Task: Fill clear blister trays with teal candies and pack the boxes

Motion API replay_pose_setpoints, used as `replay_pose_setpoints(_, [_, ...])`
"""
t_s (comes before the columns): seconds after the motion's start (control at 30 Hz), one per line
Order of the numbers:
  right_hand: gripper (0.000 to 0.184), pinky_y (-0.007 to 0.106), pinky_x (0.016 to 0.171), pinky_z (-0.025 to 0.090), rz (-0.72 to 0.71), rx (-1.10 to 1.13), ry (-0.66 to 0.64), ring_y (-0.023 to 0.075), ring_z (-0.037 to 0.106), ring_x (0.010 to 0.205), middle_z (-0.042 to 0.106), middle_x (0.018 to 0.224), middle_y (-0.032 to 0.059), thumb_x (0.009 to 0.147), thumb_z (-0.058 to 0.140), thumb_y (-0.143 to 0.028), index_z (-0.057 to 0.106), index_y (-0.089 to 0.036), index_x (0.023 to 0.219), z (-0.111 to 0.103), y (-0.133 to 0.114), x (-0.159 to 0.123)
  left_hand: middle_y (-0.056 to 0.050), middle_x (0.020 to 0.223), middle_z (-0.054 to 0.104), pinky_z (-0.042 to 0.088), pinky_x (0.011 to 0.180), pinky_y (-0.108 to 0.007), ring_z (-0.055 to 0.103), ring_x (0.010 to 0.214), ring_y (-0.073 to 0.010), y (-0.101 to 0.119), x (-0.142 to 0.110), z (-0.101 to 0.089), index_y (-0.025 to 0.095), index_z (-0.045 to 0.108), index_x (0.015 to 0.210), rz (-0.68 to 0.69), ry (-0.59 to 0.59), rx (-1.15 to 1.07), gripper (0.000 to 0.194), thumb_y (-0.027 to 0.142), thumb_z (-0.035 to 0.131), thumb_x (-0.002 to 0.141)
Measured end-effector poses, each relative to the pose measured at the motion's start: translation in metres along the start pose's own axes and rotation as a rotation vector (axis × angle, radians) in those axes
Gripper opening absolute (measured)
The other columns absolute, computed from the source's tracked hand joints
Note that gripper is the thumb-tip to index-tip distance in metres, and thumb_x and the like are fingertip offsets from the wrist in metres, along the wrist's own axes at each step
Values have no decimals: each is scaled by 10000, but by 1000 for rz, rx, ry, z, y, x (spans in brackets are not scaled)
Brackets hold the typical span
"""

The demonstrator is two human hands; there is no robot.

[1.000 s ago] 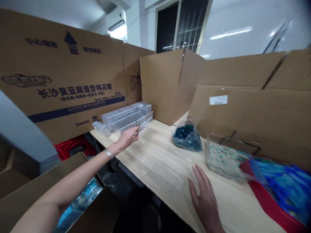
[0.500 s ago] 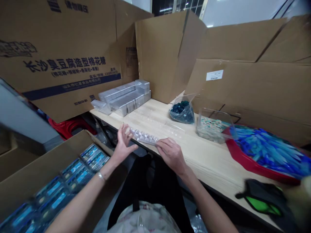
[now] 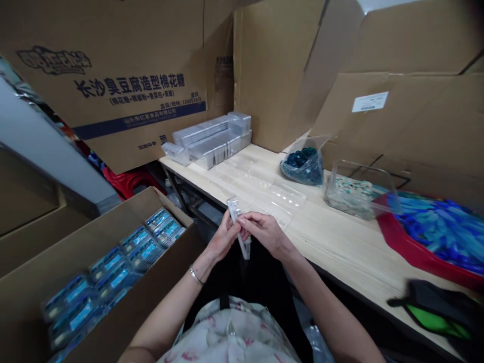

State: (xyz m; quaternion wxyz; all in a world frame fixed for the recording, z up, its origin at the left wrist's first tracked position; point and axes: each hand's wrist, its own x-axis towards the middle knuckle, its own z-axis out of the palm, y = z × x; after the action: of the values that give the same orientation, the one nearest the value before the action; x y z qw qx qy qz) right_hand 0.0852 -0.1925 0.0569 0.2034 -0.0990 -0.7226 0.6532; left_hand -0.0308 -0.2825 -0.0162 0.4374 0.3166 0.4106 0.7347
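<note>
Hands [image 3: 222,240] [image 3: 266,234] pinching clear tray [image 3: 233,206]; carton [image 3: 159,282] beside; flat trays [image 3: 288,195], bag [image 3: 302,170], tub [image 3: 346,207] beyond.

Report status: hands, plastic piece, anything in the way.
Left hand and right hand both closed on clear plastic piece. Piece slanted, by near edge of table. Nothing visibly blocking the hands; clear trays lie flat beyond.

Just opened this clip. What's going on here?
A person holds a clear plastic piece with the left hand and right hand, above their lap by the near edge of the table. Clear trays lie flat on the table, with stacked clear plastic further back on the left. To the right are a bag of dark blue-green pieces, a clear tub and a red basin.
</note>
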Motion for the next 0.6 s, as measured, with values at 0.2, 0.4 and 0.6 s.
replay_pose_setpoints(0.2, [276,235,575,515,84,178,0,98,594,548,639,661,-6,703,676,-387,652,-134,809,2,7,10,-90,1261,526,391,939,-361,488,1152,-233,7,-8,11,248,471,1252,-31,-24,-9,529,388,637,771])
replay_pose_setpoints(0.4, [239,211,571,495,91,270,-41,85,584,569,626,664,-13,718,663,-368,649,-138,781,-1,13,10,-100,1239,547,371,954,-377,497,1138,-244,9,-8,13,237,516,1228,-38,-18,-1,521,412,645,755])
replay_pose_setpoints(0.6, [227,201,557,479,86,282,-23,79,573,558,619,654,-15,732,654,-358,647,-135,774,-1,15,9,-89,1182,567,390,914,-346,527,1065,-215,4,-7,11,234,534,1208,-61,-21,-11,499,392,656,751])
